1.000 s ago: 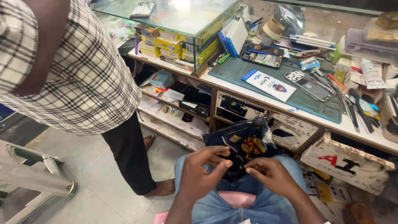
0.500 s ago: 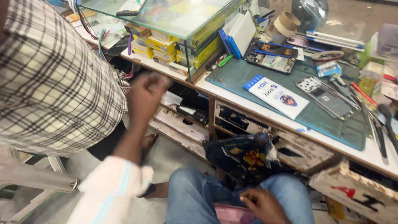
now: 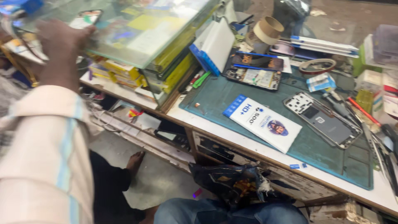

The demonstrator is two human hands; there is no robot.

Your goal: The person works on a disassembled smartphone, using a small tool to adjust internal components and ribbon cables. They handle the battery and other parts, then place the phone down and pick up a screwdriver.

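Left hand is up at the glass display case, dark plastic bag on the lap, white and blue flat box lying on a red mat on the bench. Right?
Not quite: the mat is dark green, not red, as the head view shows. The rest holds: the left hand is raised at the glass display case, the dark plastic bag sits on the lap, and the white and blue flat box lies on the mat.

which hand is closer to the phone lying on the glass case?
Left. The left hand is raised at the edge of the glass case, just beside the phone. The right hand is out of view, so its distance can't be judged.
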